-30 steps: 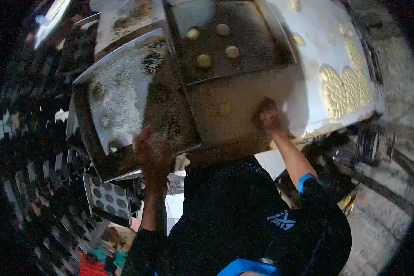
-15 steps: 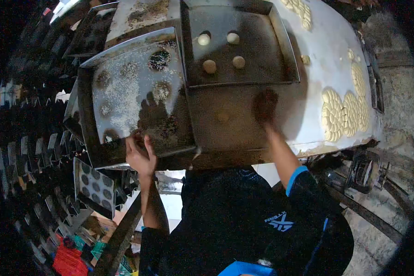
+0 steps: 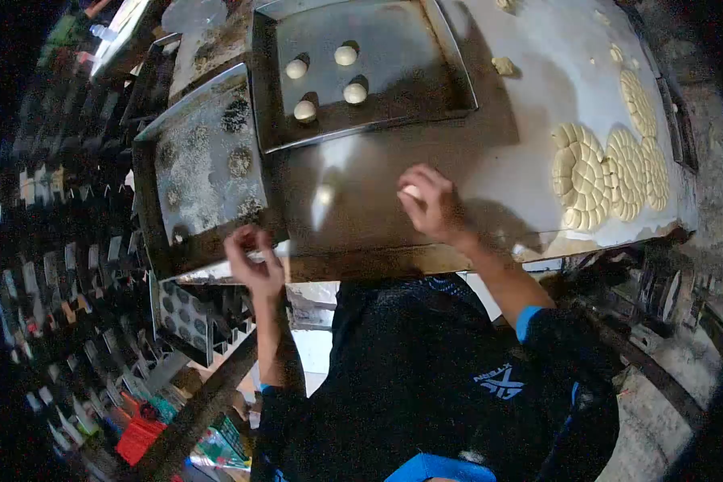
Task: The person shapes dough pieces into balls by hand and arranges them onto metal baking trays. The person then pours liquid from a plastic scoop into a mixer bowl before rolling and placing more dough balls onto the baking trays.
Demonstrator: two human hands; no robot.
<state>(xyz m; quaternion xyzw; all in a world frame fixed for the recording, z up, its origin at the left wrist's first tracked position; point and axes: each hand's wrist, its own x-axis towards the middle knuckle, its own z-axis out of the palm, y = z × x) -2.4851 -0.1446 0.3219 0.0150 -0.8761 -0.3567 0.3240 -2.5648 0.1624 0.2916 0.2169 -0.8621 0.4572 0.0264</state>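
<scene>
My right hand [image 3: 432, 202] is above the table with its fingers curled around a small pale dough ball [image 3: 412, 191], only partly visible. To its left, another dough ball [image 3: 325, 194] rests on the tabletop. By the near right corner of a tray with scattered sesame-like seeds [image 3: 197, 173], my left hand [image 3: 255, 259] hovers with fingers bent and apart, nothing visible in it. Several round dough balls [image 3: 354, 94] sit in the dark metal tray [image 3: 369, 135] beyond my hands.
Flat rounds of dough scored into small pieces [image 3: 580, 178] lie at the right of the table. A loose dough lump [image 3: 504, 66] is near the tray. Below the table's left edge are a tray with round marks [image 3: 186, 317] and a red crate [image 3: 140, 438].
My right hand has moved left and down, and now holds a dough ball. My left hand has drawn back from over the seeded tray. The camera view has shifted.
</scene>
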